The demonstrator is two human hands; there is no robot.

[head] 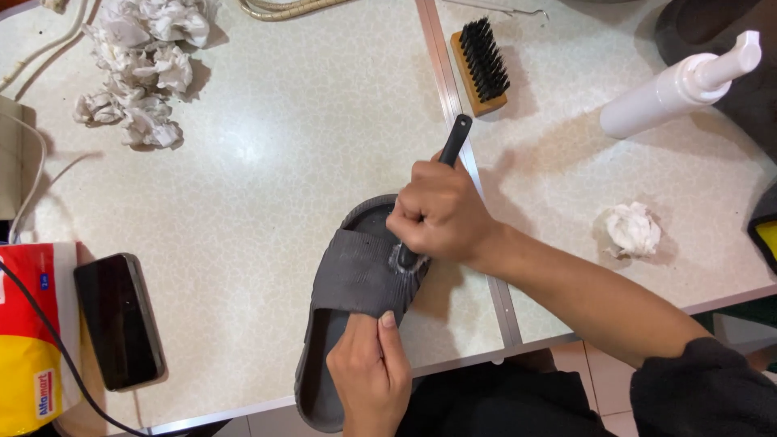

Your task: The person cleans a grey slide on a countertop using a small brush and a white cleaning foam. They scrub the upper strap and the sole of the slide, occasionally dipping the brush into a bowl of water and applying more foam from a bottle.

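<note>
Wooden brush (481, 66); spray bottle (676, 87); phone (119, 320); crumpled tissues (142, 69).

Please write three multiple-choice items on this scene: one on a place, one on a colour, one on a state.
1. Where does the wooden brush lie?
A. on the slide
B. on the table, beyond the hands
C. on the phone

2. What colour is the slide?
A. grey
B. red
C. white

3. What is the right hand doing?
A. resting flat
B. gripping a black-handled brush
C. holding the bottle

B: it lies near the table's seam.
A: strap and sole are grey.
B: its fingers close round the handle, foam on the strap.
</note>
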